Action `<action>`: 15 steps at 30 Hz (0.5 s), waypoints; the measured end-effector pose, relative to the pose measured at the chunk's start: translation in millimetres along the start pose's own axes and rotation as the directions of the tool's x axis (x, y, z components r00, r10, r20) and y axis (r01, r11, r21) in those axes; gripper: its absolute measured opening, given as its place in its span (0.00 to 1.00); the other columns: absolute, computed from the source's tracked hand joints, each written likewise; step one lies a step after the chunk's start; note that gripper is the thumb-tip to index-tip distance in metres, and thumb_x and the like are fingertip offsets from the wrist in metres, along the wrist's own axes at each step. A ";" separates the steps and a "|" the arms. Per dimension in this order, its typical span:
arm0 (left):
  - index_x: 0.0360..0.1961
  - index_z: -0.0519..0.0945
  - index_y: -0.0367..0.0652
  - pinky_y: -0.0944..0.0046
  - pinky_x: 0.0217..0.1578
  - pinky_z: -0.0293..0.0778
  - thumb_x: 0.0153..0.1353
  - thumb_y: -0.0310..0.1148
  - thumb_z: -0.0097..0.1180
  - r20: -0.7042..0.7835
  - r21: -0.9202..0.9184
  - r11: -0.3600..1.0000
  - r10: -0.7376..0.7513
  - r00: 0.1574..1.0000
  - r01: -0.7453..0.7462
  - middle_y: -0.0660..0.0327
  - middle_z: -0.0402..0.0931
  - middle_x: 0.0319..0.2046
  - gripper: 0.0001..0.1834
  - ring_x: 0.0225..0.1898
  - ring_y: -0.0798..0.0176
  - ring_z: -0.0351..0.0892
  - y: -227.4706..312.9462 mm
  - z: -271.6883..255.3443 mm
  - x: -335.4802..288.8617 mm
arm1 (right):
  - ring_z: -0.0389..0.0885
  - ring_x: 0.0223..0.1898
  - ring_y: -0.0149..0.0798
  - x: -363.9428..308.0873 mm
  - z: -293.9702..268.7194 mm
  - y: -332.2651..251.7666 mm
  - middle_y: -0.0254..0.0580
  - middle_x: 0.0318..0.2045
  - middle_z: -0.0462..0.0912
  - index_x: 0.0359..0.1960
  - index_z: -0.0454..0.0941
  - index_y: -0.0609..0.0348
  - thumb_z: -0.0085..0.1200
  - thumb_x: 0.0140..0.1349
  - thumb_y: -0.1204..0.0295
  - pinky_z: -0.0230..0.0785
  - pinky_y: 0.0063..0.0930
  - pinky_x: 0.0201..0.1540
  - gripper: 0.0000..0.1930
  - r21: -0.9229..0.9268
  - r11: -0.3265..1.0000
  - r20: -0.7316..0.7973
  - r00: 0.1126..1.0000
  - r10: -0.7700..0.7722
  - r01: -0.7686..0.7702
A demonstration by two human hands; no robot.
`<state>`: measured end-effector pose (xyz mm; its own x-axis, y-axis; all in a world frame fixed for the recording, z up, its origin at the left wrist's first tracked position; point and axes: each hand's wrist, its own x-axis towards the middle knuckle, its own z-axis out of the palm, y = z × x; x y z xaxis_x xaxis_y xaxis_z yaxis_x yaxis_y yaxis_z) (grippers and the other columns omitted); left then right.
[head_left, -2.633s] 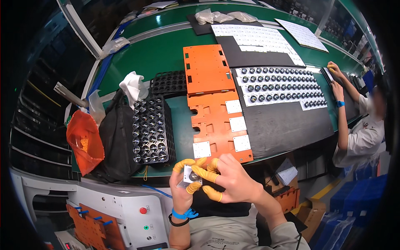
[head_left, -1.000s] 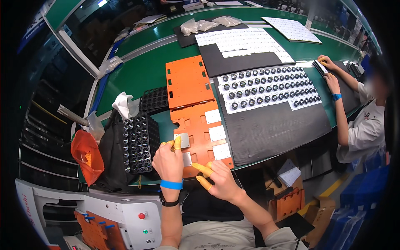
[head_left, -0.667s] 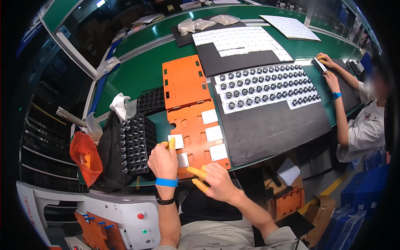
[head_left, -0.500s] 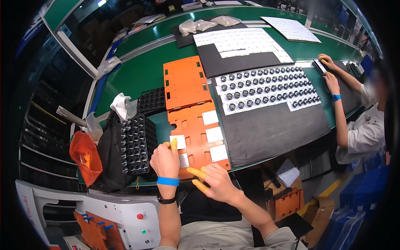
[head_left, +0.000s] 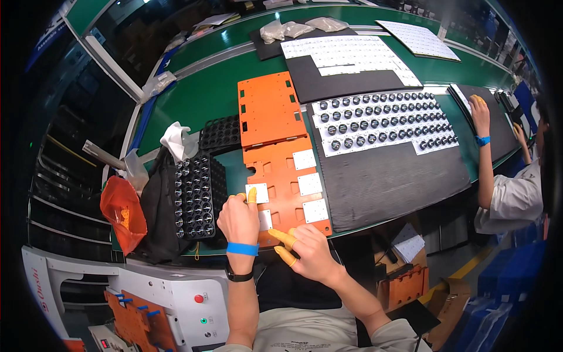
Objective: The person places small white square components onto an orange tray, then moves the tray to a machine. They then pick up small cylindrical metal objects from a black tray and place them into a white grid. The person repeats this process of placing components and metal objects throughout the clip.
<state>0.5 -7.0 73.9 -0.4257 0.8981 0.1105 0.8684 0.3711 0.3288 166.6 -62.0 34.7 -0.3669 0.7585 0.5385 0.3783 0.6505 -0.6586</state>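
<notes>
In front of me lies an orange fixture plate (head_left: 281, 193) with white square boards set in its recesses, three on the right and two on the left. My left hand (head_left: 239, 218) is closed, with yellow finger cots at the upper left white board (head_left: 257, 192); its curled fingers are partly hidden behind the back of the hand. My right hand (head_left: 309, 253) has its cot-covered thumb and fingers apart, with nothing visible between them. One fingertip is close to the lower left white board (head_left: 265, 220). Whether it touches is unclear.
Left stands a black tray of round, shiny parts (head_left: 194, 202); beyond it is an orange bag (head_left: 122, 216). Rows of black knob-like parts on white boards (head_left: 381, 120) occupy a dark mat (head_left: 399, 188). A co-worker's hand (head_left: 480, 114) is at the far right.
The whole view has shifted slightly. Both my hands keep nearly the same place over the orange plate. One of the co-worker's hands has left the dark strip and moved right.
</notes>
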 end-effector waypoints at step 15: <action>0.37 0.84 0.35 0.45 0.38 0.76 0.68 0.41 0.54 -0.032 0.014 0.999 0.033 0.999 -0.033 0.45 0.78 0.38 0.17 0.37 0.38 0.81 -5.1 11.1 -1.3 | 0.72 0.29 0.40 -1.3 -1.3 -0.2 0.38 0.27 0.72 0.51 0.83 0.58 0.66 0.50 0.75 0.66 0.33 0.35 0.23 -0.008 1.000 -0.008 1.000 -0.007 0.007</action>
<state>-0.6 -7.4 61.6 -0.4044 0.9020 0.1511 0.8855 0.3448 0.3115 168.1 -63.0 34.9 -0.3630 0.7540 0.5474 0.3826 0.6563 -0.6503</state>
